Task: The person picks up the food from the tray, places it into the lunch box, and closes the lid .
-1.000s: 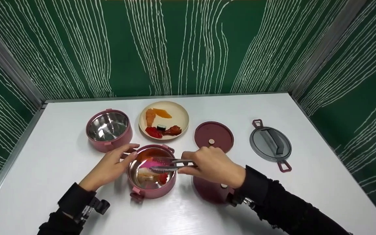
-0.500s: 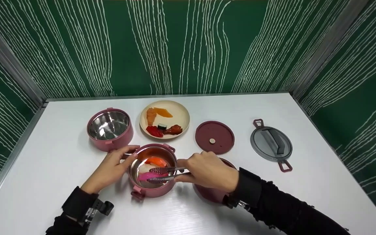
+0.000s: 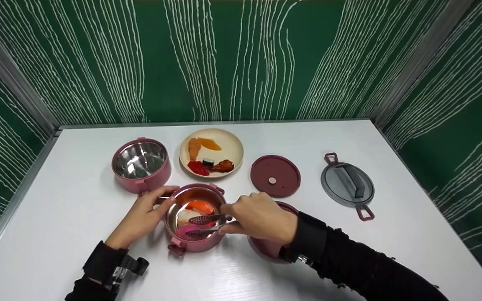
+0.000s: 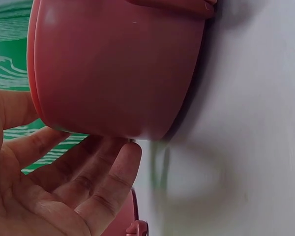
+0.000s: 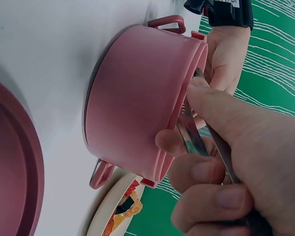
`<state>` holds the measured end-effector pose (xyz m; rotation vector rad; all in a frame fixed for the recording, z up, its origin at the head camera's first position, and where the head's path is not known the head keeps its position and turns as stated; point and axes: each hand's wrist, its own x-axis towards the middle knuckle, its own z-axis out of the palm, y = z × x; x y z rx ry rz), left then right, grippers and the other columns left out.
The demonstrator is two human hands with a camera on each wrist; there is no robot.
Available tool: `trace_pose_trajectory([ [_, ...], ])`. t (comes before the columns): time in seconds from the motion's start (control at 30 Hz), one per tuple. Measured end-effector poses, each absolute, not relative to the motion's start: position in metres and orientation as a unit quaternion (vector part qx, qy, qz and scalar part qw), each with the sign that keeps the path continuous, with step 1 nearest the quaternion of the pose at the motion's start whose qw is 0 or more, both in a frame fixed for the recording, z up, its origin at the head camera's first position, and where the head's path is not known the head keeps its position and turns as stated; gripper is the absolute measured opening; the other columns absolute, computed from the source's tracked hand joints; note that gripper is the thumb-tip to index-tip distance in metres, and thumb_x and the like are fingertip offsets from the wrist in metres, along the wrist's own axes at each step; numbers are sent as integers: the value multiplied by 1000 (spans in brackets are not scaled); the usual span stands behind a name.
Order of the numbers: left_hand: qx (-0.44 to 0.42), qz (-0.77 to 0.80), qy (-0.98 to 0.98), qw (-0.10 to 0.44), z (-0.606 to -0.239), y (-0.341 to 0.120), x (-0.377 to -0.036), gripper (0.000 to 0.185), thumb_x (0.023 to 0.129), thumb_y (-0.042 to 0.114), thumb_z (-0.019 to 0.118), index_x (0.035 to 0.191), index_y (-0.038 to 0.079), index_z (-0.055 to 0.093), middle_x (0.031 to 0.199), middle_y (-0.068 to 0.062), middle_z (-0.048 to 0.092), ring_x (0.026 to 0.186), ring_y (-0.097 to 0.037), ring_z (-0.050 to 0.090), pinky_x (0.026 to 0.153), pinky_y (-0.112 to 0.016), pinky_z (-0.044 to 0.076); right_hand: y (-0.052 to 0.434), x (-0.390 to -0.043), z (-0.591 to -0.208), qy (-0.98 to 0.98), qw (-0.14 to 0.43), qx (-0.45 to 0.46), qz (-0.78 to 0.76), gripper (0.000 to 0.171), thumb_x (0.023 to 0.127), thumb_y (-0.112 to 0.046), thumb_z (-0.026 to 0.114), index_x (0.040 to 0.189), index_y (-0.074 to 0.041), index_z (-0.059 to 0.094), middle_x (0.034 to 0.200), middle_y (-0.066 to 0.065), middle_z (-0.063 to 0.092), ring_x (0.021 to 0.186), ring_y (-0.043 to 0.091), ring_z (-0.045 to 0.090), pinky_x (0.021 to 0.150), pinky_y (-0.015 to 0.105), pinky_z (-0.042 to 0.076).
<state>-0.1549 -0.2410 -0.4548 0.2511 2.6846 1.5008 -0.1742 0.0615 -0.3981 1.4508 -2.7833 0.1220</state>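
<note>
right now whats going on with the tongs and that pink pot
A person's right hand holds metal tongs with the tips down inside the near pink pot, gripping a pink piece of food. An orange piece already lies in the pot. The left hand rests against the pot's side. Behind it stand an empty second pot, a plate with more food, a pink lid and a grey lid.

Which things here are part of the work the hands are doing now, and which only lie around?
In use:
- near pink steel-lined bowl, steadied by left hand
- metal tongs in right hand
- pink food piece at the tong tips

Lying about:
- empty pink bowl
- beige plate
- round maroon lid
- grey handled lid
</note>
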Motion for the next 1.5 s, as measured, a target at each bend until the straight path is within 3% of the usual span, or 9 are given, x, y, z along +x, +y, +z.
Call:
trace_pose_trajectory([
  [0.33,82,488,869,23,-456,-240,-155,35,106,17,57,140,16,63,134,-9,68,126,-32,58,112,-59,40,63,-176,-399,-886,-17,459,59,36,93,-55,70,97,-20,74,65,-8,64,54,11,55,44,30,42],
  [0.57,90,483,871,17,-456,-240,-155,35,107,15,55,142,16,62,138,-7,66,129,-30,58,111,-55,43,65,-176,-400,-884,-5,463,63,39,94,-58,68,93,-20,70,65,-8,62,53,11,51,44,32,43],
  [0.8,96,477,874,9,-455,-240,-158,35,106,13,56,140,14,63,139,-7,66,130,-31,58,112,-55,43,67,-180,-396,-882,-21,462,88,43,95,-59,65,107,-19,76,70,-8,66,57,9,56,47,33,49],
  [0.97,93,485,869,13,-457,-241,-158,32,105,12,57,136,14,64,130,-8,69,126,-29,60,112,-55,42,69,-183,-393,-883,-26,454,113,47,96,-61,63,113,-20,77,75,-8,70,57,7,57,47,29,48],
  [1.07,92,491,866,19,-457,-241,-157,30,105,9,57,134,12,64,125,-9,71,123,-29,62,111,-54,43,70,-185,-391,-886,-25,445,130,47,95,-62,63,108,-19,77,79,-8,72,55,6,54,46,26,45],
  [1.23,96,492,865,28,-455,-240,-161,30,104,8,57,134,11,64,127,-7,70,125,-30,62,112,-54,45,75,-192,-387,-894,10,430,128,45,94,-66,61,90,-21,68,66,-11,62,51,7,50,44,28,38],
  [1.33,103,489,866,29,-454,-240,-163,30,104,8,57,133,11,64,129,-7,70,127,-30,61,112,-53,45,78,-196,-385,-897,18,424,127,46,94,-67,60,87,-22,65,60,-13,51,51,7,48,45,29,38],
  [1.5,124,486,865,19,-452,-240,-163,28,104,7,58,131,7,65,125,-9,71,123,-29,64,110,-52,47,84,-206,-386,-902,-1,406,149,44,95,-63,62,87,-20,64,62,-12,48,54,7,49,49,28,43],
])
